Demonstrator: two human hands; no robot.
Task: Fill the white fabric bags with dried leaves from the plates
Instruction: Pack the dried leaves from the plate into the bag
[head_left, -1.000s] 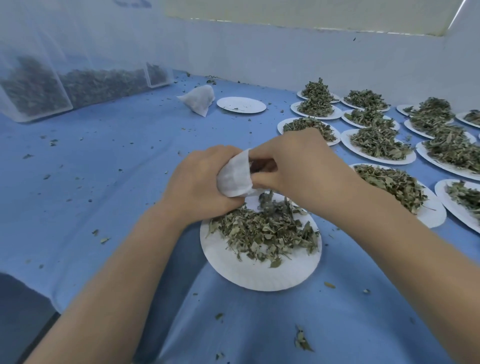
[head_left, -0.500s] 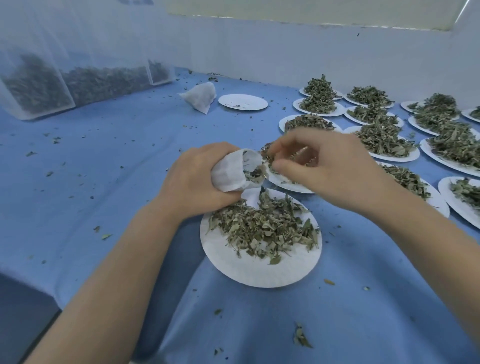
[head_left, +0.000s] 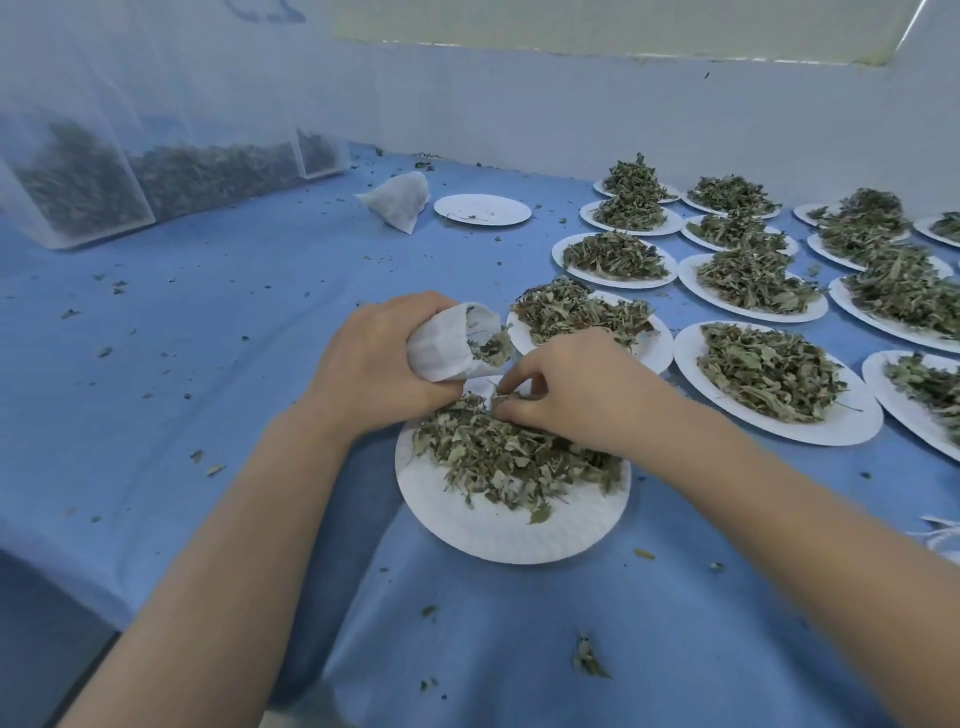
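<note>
Person: left hand (head_left: 375, 364) and right hand (head_left: 576, 392), both bare; forearms bare, sleeveless in view; no rings, watch, gloves.

A blue cloth (head_left: 218, 322) covers the table below a white wall (head_left: 519, 104).

white fabric bag (head_left: 441, 347) held tilted, mouth open, some leaves inside, above near plate (head_left: 498, 530) heaped with dried leaves (head_left: 498, 457)

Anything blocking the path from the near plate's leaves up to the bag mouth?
Nothing visible. The left hand holds the bag with its open mouth facing the right hand, just above the plate. The right hand pinches leaves directly below the mouth; a few leaves sit at the opening.
</note>
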